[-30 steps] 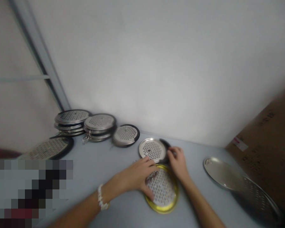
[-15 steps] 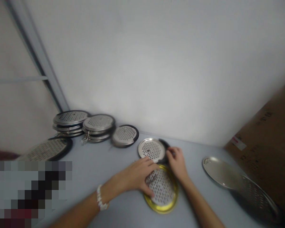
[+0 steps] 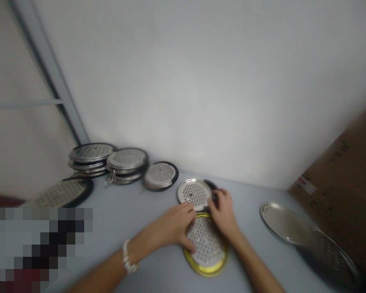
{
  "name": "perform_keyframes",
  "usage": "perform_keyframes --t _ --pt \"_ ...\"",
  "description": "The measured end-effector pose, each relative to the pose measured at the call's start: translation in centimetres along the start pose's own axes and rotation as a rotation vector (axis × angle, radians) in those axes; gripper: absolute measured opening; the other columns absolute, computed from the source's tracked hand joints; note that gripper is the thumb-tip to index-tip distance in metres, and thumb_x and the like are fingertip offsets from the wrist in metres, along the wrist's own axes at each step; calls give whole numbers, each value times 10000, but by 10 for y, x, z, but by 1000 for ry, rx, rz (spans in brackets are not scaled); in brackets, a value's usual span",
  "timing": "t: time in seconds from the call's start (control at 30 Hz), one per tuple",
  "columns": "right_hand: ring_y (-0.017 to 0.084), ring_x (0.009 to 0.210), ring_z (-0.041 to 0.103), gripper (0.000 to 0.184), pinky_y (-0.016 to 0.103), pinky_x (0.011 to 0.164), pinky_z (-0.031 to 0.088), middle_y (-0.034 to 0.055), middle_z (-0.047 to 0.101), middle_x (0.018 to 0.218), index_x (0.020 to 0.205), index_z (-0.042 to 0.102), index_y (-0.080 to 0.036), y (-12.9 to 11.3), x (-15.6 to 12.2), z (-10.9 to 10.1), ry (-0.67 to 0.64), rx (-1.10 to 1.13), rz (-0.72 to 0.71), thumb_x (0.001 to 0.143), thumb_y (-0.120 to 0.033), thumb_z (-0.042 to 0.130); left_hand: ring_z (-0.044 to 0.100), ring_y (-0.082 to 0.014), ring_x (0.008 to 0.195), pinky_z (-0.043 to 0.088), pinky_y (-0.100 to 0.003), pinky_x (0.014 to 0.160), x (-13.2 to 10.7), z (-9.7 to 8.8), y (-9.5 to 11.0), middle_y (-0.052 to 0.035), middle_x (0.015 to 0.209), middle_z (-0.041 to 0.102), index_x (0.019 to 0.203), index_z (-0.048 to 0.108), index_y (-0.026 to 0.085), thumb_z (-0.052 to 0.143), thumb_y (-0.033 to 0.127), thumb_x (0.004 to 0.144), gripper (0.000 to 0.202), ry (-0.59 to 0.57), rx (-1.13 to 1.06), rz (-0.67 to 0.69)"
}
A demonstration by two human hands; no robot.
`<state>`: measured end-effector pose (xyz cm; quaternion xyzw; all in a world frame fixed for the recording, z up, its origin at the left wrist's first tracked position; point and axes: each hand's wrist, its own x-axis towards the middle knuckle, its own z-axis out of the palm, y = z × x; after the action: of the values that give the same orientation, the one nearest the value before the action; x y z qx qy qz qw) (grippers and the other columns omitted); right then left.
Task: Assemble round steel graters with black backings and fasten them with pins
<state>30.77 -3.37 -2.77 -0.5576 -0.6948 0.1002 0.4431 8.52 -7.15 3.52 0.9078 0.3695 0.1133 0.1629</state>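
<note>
My left hand (image 3: 171,228), with a white beaded bracelet (image 3: 127,256) on its wrist, lies across the edge of a gold-rimmed perforated metal disc (image 3: 205,248), its thumb pressing on the holes. My right hand (image 3: 222,213) pinches the far side of a perforated steel disc with a dark rim (image 3: 193,193), which overlaps the gold rim. Part of that dark rim is hidden under my fingers. Both discs lie nearly flat on the pale grey table (image 3: 134,211).
Two stacks of perforated discs (image 3: 91,152) with small metal clasps stand at the back left, beside a single disc (image 3: 161,176) and a large tilted one (image 3: 61,193). A plain steel tray (image 3: 285,223) and a large perforated disc (image 3: 329,256) lie right, before a cardboard box (image 3: 338,183).
My right hand has shifted left, further onto the steel disc's edge. My left hand has drawn slightly back toward me on the gold-rimmed disc. The view has barely moved.
</note>
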Motion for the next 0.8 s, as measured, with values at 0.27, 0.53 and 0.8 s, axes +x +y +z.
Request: perform_keyframes --t 0.27,0.53,0.8 --pt "318 1261 464 356 535 1072 400 136 500 1295 1156 619 -229 -3 -2 0 -60 -33 -28 915 -486 568 554 -285 1006 447 -355 828 -1 1 -2 -69 1045 598 1015 634 181 848 512 640 544 6 5 45" --pt "311 1258 456 336 536 1076 386 143 505 1288 1147 615 -215 -4 -3 4 -31 -35 -30 932 -463 543 546 -275 1002 445 -344 834 1 5 -5 -65 1047 595 1019 628 178 860 500 618 564 -8 -47 59" --pt "312 1250 457 331 540 1076 381 132 511 1273 1127 624 -224 -1 -4 6 -5 -9 -17 928 -474 540 556 -275 983 438 -339 817 2 4 -6 -70 1041 599 1035 631 179 844 543 623 590 -5 -87 33"
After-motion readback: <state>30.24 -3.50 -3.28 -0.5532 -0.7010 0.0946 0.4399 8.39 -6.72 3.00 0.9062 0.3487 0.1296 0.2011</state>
